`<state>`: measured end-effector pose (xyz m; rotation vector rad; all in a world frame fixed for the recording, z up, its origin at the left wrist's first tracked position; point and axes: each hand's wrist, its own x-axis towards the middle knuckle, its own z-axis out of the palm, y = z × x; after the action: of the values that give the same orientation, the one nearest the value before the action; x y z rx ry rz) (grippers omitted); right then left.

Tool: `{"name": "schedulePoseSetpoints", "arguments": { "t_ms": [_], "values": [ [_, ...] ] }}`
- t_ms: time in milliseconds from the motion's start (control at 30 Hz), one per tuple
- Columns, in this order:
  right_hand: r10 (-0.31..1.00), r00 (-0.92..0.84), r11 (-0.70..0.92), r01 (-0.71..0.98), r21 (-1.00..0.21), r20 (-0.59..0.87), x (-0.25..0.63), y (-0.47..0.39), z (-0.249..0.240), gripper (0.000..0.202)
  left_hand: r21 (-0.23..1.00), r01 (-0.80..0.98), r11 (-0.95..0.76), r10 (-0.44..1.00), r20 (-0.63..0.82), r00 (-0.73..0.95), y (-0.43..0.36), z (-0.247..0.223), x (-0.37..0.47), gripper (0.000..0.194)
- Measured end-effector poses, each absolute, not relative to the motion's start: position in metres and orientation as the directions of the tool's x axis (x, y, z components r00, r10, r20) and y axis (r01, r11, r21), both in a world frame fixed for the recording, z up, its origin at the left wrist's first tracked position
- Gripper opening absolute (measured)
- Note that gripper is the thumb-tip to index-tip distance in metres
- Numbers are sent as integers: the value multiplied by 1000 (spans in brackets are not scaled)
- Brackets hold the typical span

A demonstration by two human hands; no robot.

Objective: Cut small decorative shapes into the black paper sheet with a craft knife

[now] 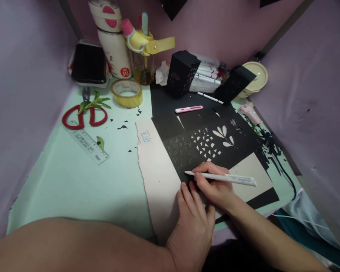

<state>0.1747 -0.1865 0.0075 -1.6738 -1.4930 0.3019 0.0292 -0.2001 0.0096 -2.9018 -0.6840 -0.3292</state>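
Note:
My right hand (pixel 215 185) grips a white pen (pixel 240 179), its tip touching or just over the black paper (pixel 174 151). Small pale outlines of stars, triangles and rectangles cover that part of the sheet. Right of them are many little cut-out shapes and a leaf-like cut-out (pixel 223 136). My left hand (pixel 194 219) lies flat with fingers stretched, across the lower edge of the black paper and a torn-edged white sheet (pixel 155 170). A pink craft knife (pixel 189 109) rests on the black paper further back.
Red-handled scissors (pixel 73 118), a clear ruler (pixel 87 145) and a tape roll (pixel 127 93) lie at left. Bottles (pixel 113 49), a black box (pixel 183 73) and markers (pixel 206 77) stand at the back. A pink glue gun (pixel 251 113) and black scraps (pixel 269 147) sit at right.

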Motion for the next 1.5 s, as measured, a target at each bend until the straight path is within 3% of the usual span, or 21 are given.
{"name": "schedulePoseSetpoints", "arguments": {
  "t_ms": [533, 933, 1233, 1500],
  "values": [
    [938, 162, 134, 645, -752, 306, 176, -188, 6, 13, -110, 421, -900, 387, 242, 890, -197, 11, 29, 43],
    [884, 265, 95, 705, -703, 385, 177, -189, 1, 15, -113, 442, -890, 405, 251, 879, -198, 10, 29, 41],
    [865, 317, 85, 670, -738, 388, 178, -191, 3, 13, -94, 436, -895, 400, 264, 878, -197, 10, 28, 39],
    [886, 268, 104, 681, -725, 379, 177, -188, 6, 12, -92, 440, -893, 405, 261, 876, -199, 8, 30, 41]
  ]
}}
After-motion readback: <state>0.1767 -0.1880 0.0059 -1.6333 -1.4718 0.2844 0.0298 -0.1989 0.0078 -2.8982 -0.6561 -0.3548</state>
